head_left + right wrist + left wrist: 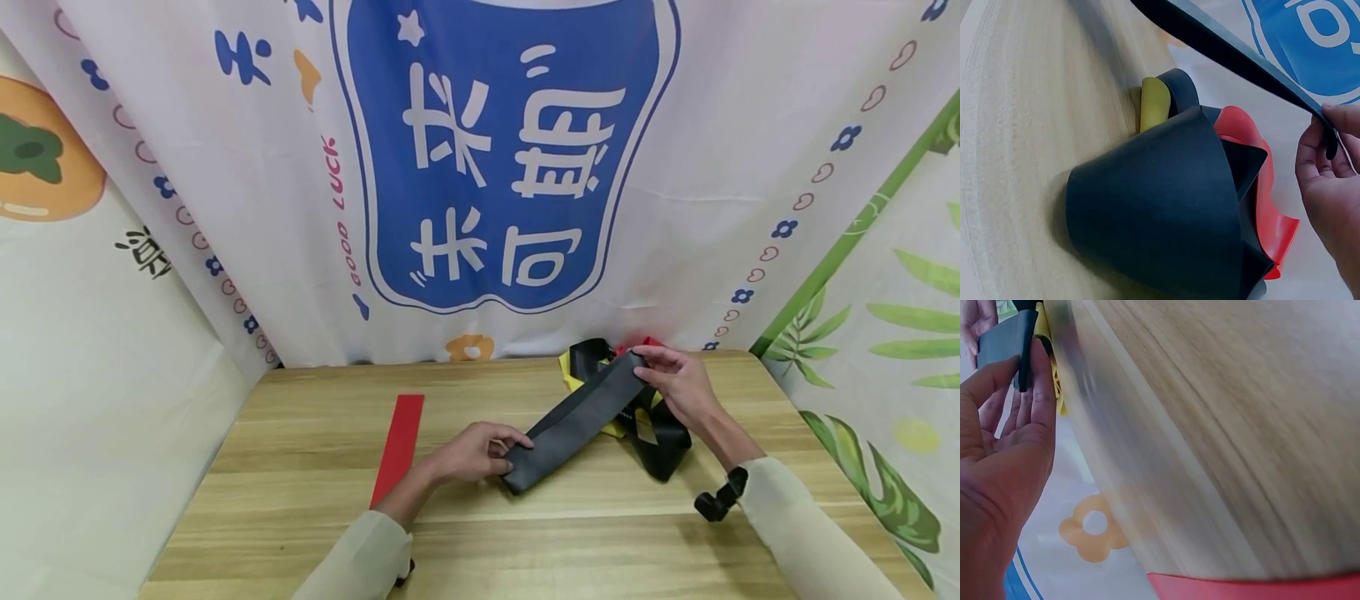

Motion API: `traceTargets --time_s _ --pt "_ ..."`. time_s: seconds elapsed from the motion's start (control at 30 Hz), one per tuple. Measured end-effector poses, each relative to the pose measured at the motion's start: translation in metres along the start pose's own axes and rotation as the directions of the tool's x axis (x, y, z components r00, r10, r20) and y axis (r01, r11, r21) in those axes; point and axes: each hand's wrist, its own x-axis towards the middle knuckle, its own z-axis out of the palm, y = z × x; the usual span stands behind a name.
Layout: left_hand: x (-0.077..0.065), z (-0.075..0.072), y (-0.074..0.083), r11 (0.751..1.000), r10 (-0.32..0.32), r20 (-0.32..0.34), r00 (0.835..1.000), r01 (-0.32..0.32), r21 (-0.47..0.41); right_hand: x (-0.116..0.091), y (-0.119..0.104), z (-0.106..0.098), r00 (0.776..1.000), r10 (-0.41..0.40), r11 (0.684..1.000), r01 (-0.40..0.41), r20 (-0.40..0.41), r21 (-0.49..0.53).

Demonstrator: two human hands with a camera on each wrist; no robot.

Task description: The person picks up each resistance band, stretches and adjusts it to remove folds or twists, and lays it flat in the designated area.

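Note:
A black resistance band (573, 425), a flat loop, stretches between my two hands above the table. Its lower left end is pinched between thumb and fingers of my left hand (480, 450). My right hand (678, 383) pinches the upper right end, whose tip bends down past the fingers (1330, 119) in the right wrist view. Beneath and behind the right end lies a heap of loose bands: a wide black loop (1154, 200), a red band (1244, 128) and a yellow band (1155, 103). To the left of my left hand, a red band (399, 442) lies flat, partly covered by the forearm.
The wooden table (315, 467) ends at a hanging white curtain (712, 167) with a blue printed panel. Printed cloth (97, 375) also hangs on the left side, and leaf-patterned cloth (900, 333) on the right.

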Motion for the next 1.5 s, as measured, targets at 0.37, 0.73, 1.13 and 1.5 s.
traceTargets --time_s 0.37,0.73,1.13,1.5 --pt "-0.014 -0.003 -0.001 1.000 0.016 -0.074 0.997 -0.018 -0.026 0.001 0.007 -0.002 0.999 -0.024 0.994 0.026 0.022 -0.105" --pt "-0.031 -0.009 -0.004 0.996 0.033 -0.125 0.992 -0.043 -0.079 0.000 0.013 0.002 0.998 -0.060 0.994 0.058 -0.019 -0.091" --pt "-0.047 -0.014 -0.001 0.989 0.035 -0.074 0.997 -0.045 -0.142 0.001 0.014 0.017 0.995 -0.089 0.992 0.085 -0.039 -0.090" --pt "-0.060 -0.014 -0.001 0.990 -0.036 -0.013 0.999 0.034 -0.137 0.008 0.018 0.035 0.993 -0.093 0.977 0.078 -0.068 -0.199"
